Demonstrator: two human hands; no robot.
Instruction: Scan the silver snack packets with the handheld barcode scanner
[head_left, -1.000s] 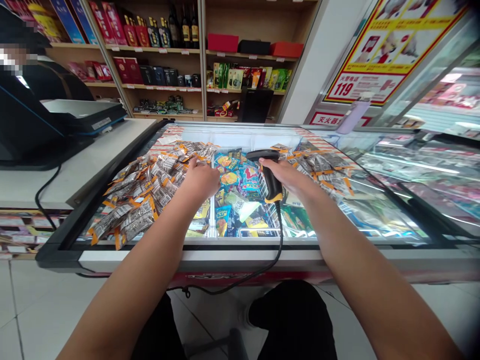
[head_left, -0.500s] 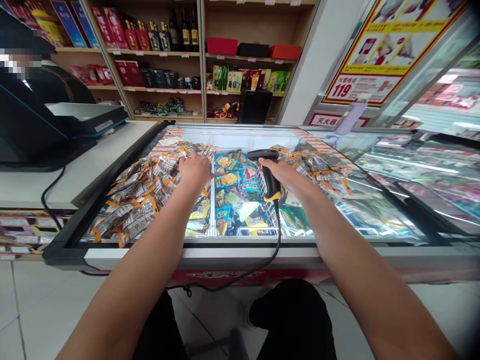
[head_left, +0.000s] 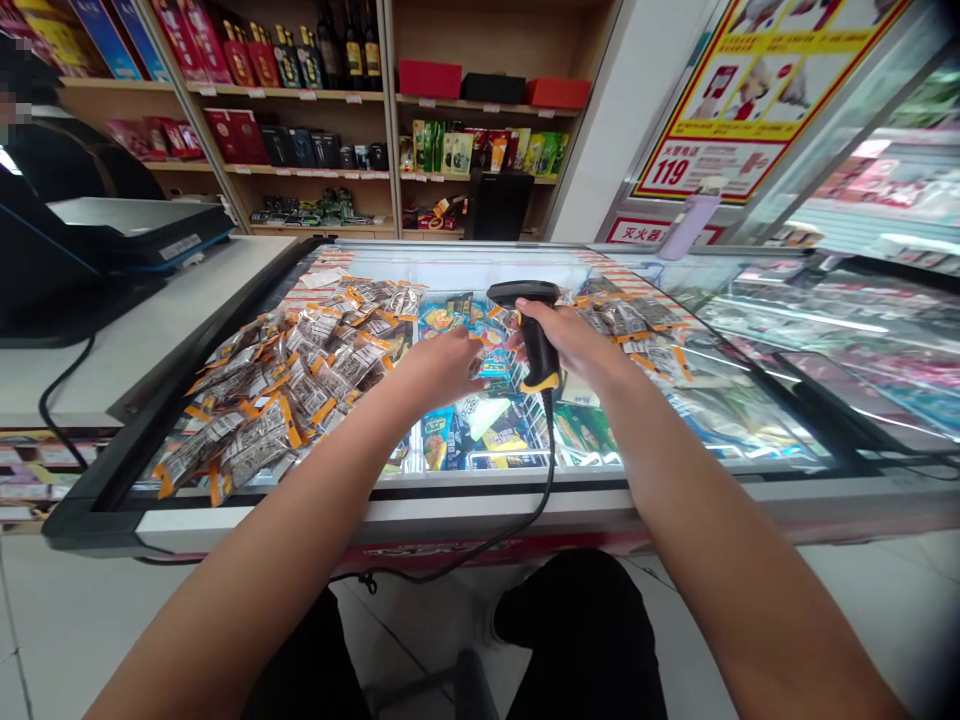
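Observation:
My right hand [head_left: 564, 335] is wrapped round the grip of a black and yellow barcode scanner [head_left: 538, 345], held upright above the glass top of a chest freezer [head_left: 517, 489]. Its black cord hangs down over the freezer's front edge. My left hand [head_left: 448, 362] is just left of the scanner, over the middle of the glass. Its fingers look apart, partly hidden by the back of the hand, and I see nothing in them. To its left lies a pile of small clear packets with orange ends [head_left: 307, 365]. A smaller group of similar packets [head_left: 637, 320] lies beyond my right hand.
Bagged frozen goods [head_left: 487, 425] show through the glass. A counter [head_left: 247, 270] with a dark machine stands at left, a person [head_left: 82, 150] behind it. Shelves [head_left: 300, 95] line the back. A lilac bottle [head_left: 690, 225] stands at the far right edge.
My left hand has moved right, from the edge of the packet pile to beside the scanner. My right hand keeps its hold on the scanner. The view has shifted slightly.

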